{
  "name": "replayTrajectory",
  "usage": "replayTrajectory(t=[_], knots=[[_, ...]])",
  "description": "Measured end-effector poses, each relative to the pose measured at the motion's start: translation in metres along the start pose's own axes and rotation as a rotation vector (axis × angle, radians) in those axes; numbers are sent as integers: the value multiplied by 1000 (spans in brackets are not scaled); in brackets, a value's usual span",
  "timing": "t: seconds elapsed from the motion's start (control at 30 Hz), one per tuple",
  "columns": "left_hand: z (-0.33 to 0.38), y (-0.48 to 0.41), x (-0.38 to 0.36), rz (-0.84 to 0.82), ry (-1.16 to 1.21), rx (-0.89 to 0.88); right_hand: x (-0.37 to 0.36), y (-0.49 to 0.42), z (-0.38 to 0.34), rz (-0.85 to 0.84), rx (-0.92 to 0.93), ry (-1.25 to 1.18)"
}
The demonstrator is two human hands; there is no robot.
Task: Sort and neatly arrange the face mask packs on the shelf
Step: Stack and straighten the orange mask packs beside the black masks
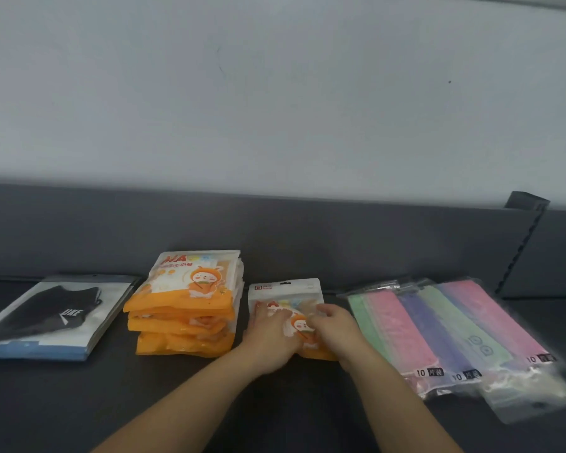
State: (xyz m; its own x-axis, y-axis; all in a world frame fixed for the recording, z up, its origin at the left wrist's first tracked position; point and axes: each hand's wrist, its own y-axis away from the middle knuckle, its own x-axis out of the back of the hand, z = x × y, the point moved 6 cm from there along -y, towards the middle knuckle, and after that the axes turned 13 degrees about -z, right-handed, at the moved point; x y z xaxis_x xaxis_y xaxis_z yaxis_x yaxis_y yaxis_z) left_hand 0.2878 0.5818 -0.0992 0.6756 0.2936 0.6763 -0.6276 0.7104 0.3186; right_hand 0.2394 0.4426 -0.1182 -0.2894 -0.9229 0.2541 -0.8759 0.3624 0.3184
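Landmark: the stack of orange packs is taken as the reference; it is laid flat on the dark shelf, with a cartoon figure printed on the top pack.
Single orange pack: it is laid flat on the shelf just to the right of the stack, not touching it, with its white hanging tab turned toward the back.
Left hand: it is placed flat on the single orange pack, on the side nearer to the stack; the fingers are stretched and spread, and nothing is gripped.
Right hand: it is rested on the side of the same pack that is farther from the stack; the fingers are bent toward the middle of the pack, and it cannot be told if the foil is pinched.
Black mask packs: a small pile is seen well to the left of the stack, in clear bags with a blue edge.
Pastel packs: long bags in pink, green and purple are fanned out far to the right of the stack, beyond the single pack, and overlap each other.
Back panel: a dark panel is seen behind the stack, under a pale wall.
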Motion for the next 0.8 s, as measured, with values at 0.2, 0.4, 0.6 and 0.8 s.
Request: replayTrajectory(t=[0.2, 0.4, 0.6, 0.8], knots=[[-23, 4, -21, -80, -342, 40, -13, -1, 15, 17, 3, -21], [7, 39, -3, 19, -48, -171, 4, 21, -12, 81, 118, -223], [45, 93, 65, 252, -210, -324, 11, 58, -107, -5, 429, -535], [-7, 113, 152, 465, -304, -216, -61, 27, -136, -81, 408, -299]])
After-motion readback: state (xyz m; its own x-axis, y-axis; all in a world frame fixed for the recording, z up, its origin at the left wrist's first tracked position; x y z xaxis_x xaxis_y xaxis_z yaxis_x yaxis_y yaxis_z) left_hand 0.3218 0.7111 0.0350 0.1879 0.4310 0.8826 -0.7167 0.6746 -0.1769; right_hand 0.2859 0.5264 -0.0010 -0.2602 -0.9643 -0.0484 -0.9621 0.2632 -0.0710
